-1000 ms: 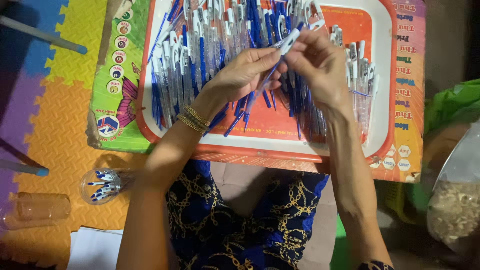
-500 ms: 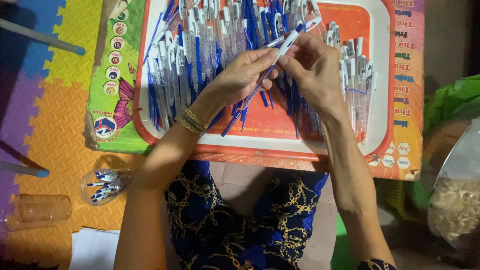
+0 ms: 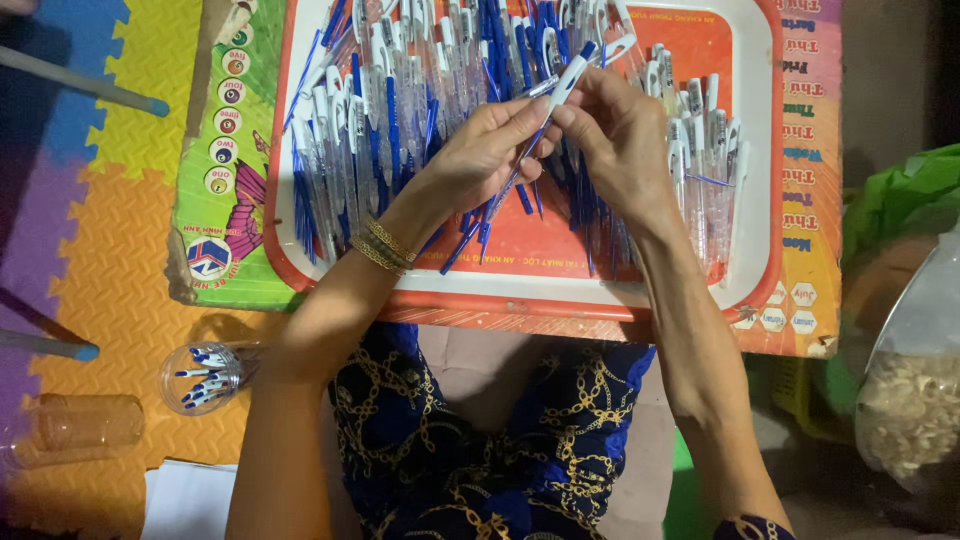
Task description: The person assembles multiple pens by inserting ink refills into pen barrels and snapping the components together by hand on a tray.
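Both hands meet over an orange tray with a white rim (image 3: pixel 700 295) that is heaped with blue-and-white pens and loose blue refills (image 3: pixel 390 110). My left hand (image 3: pixel 485 150), gold bangles on its wrist, pinches a thin blue refill (image 3: pixel 510 190) and the lower end of a white pen barrel (image 3: pixel 568 80). My right hand (image 3: pixel 620 135) grips the same barrel from the right, its fingers closed around it. The barrel points up and to the right, above the pile.
The tray rests on a colourful printed board (image 3: pixel 225 180) over foam floor mats. A clear cup with pen parts (image 3: pixel 205 375) lies at the lower left, next to an empty clear cup (image 3: pixel 85 425). A clear bag of pale pieces (image 3: pixel 915 400) sits at the right.
The hands have stayed together over the tray. The pen barrel has shifted slightly in the fingers and tilted a little more upright.
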